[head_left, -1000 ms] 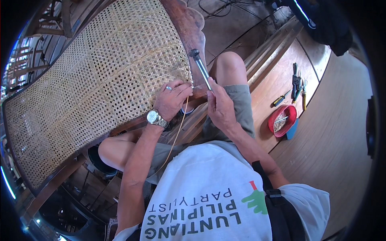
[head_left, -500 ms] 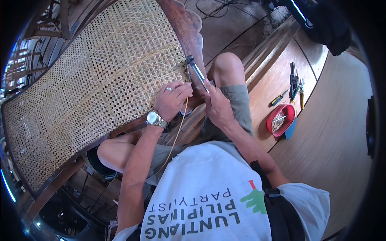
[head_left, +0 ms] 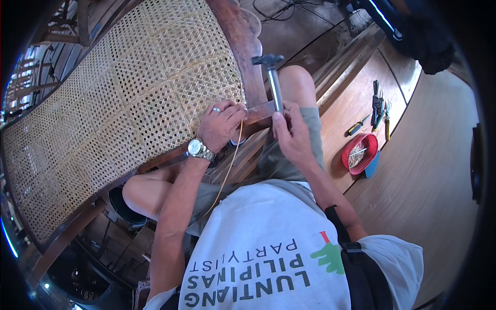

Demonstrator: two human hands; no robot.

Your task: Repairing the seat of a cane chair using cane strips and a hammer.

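A hammer (head_left: 275,88) with a dark head and shiny shaft is gripped in my right hand (head_left: 293,135), its head raised past the panel's right edge. My left hand (head_left: 220,127) rests at the near right corner of a woven cane panel (head_left: 129,88), fingertips pinched around a thin tan cane strip (head_left: 232,157). From those fingers the strip hangs down toward my lap. Brown wood with a scalloped outer edge forms the frame (head_left: 247,57) along the panel's right side. Whether a small nail sits under my left fingertips cannot be seen.
To the right, a red bowl (head_left: 345,157) holds small thin pieces. Beyond it lie a yellow-and-black screwdriver (head_left: 357,127) and several other hand tools (head_left: 378,106) on a wooden board. My bent knees (head_left: 297,85) flank the work. Dark cables (head_left: 289,6) lie at the far side.
My right hand has lifted the hammer away from the frame edge, its head swinging up and to the right. My left hand stays nearly in place on the strip.
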